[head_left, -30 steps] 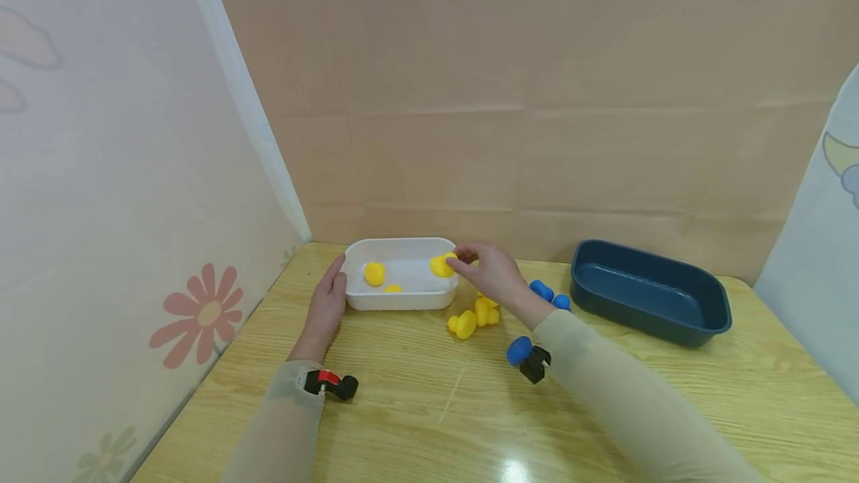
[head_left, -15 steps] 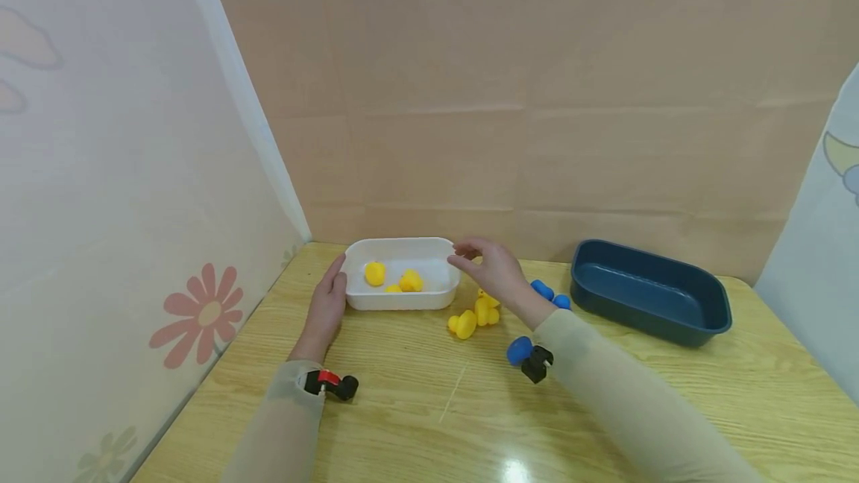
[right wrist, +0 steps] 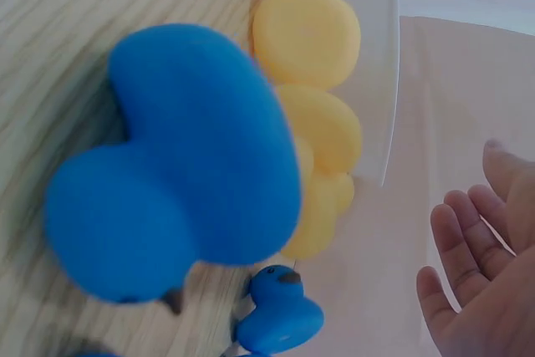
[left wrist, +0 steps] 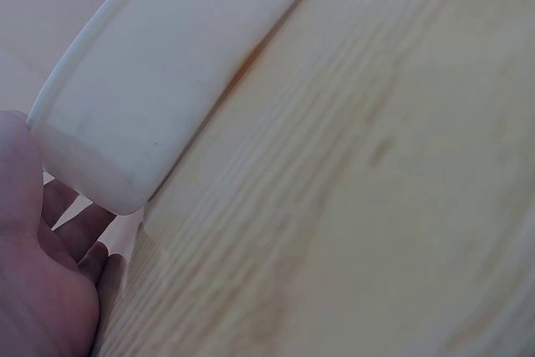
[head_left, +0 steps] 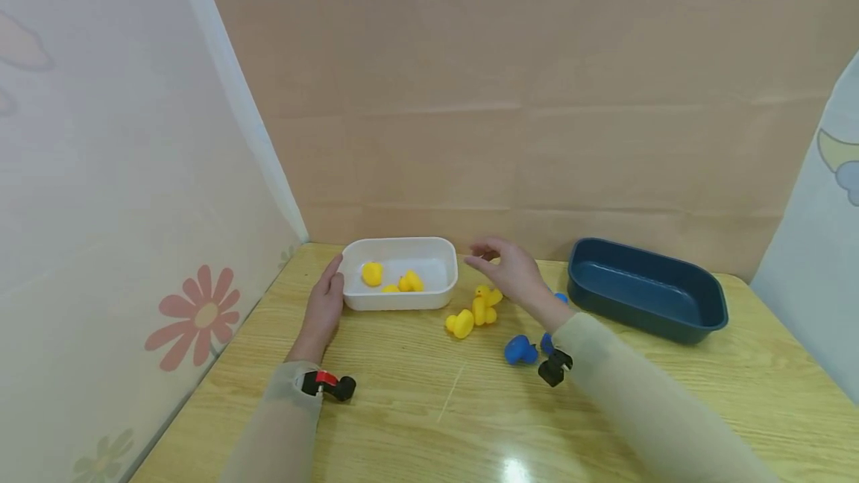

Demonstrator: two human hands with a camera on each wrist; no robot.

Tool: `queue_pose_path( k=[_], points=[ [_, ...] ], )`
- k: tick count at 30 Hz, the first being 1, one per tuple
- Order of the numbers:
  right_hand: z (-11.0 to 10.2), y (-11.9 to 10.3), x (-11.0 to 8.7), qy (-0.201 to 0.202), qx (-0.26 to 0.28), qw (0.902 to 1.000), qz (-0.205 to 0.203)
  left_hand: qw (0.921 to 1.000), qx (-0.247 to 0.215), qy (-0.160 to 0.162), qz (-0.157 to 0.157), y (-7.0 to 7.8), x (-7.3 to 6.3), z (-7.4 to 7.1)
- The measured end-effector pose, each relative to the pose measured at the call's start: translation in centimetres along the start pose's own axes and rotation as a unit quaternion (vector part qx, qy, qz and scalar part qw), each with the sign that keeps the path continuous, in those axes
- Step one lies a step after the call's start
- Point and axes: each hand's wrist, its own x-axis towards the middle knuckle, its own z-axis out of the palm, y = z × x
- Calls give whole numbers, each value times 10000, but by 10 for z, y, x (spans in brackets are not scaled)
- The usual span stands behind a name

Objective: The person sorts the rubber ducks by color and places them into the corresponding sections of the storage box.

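Observation:
My left hand (head_left: 326, 300) holds the left end of a white plastic tub (head_left: 403, 302); in the left wrist view its thumb lies by the rim and its fingers reach round the end wall. Inside the tub, a yellow rubber duck (head_left: 412, 281) lies beside other yellow ducks. My right hand (head_left: 513, 274) hovers just right of the tub, fingers loosely bent and nothing between them. Below it, several yellow rubber ducks (head_left: 483, 310) huddle on the table. Blue rubber ducks (head_left: 519, 349) lie near the right wrist, partly hidden by the arm; one blue duck (right wrist: 180, 160) looms large in the right wrist view.
A dark blue tub (head_left: 644, 293) stands at the back right with nothing in it. Brown paper (head_left: 429, 95) covers the back wall, and a pale flowered panel (head_left: 134, 207) bounds the wooden table (head_left: 403, 408) on the left.
The right hand has let go of a yellow duck, which now lies in the white tub. That hand has drawn away to the right, uncovering more ducks. The left hand keeps its place.

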Motion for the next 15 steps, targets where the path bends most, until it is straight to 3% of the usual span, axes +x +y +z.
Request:
queue_pose_path(
  k=[15],
  points=[
    [-17, 17, -15, -433, -73, 9990, -126, 10000, 30, 2, 6, -1, 2, -1]
  ],
)
